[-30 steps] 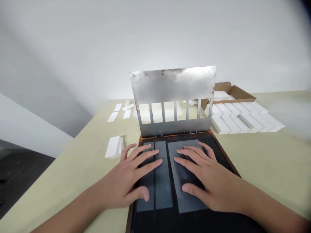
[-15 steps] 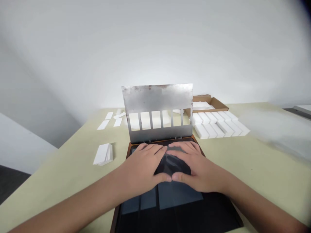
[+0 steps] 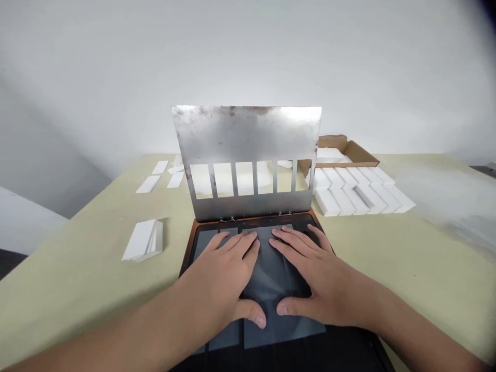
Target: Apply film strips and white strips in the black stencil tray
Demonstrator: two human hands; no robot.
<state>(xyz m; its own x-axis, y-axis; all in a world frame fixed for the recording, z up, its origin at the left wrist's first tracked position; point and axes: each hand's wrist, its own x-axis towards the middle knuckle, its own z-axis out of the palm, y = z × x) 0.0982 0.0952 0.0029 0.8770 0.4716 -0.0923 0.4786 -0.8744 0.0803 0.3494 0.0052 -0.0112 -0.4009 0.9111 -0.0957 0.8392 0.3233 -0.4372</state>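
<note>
Here — a pale-green table (image 3: 89, 289) (white wall (image 3: 248, 57) behind) bears a slotted steel plate (image 3: 246, 135).

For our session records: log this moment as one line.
left hand: flat on dark sheet | right hand: flat on same sheet | slotted steel plate: hinged up | stack of white cards: on table
</note>
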